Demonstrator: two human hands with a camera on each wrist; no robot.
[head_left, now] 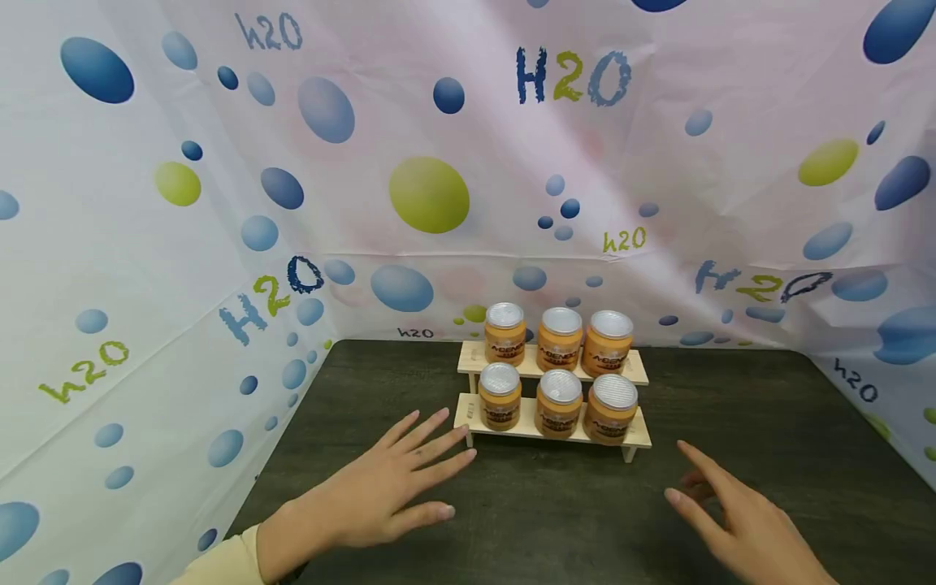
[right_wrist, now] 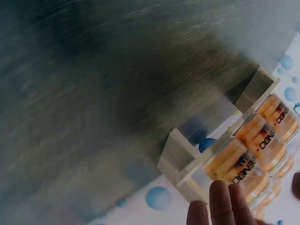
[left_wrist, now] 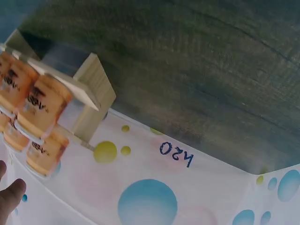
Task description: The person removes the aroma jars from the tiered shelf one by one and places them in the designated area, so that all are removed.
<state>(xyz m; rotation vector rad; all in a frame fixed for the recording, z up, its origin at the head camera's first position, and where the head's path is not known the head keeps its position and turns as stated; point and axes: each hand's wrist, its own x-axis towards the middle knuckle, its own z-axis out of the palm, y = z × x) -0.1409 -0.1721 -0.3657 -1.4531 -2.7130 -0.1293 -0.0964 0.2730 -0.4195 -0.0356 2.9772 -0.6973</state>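
Note:
Several orange jars with silvery lids stand in two rows on a stepped wooden rack (head_left: 530,426); a front-row jar (head_left: 500,398) is at the left end, and a back-row jar (head_left: 607,343) at the right end. My left hand (head_left: 387,487) hovers over the table, fingers spread, its fingertips close to the rack's left front corner and holding nothing. To the right of the rack, my right hand (head_left: 742,516) is held with fingers apart and nothing between them. The right wrist view shows fingertips (right_wrist: 220,199) overlapping a jar (right_wrist: 232,161) in the picture.
A dark wood-grain table (head_left: 556,512) lies beneath the rack. White sheeting (head_left: 453,106) printed with blue and green dots and H2O lettering walls the back and both sides.

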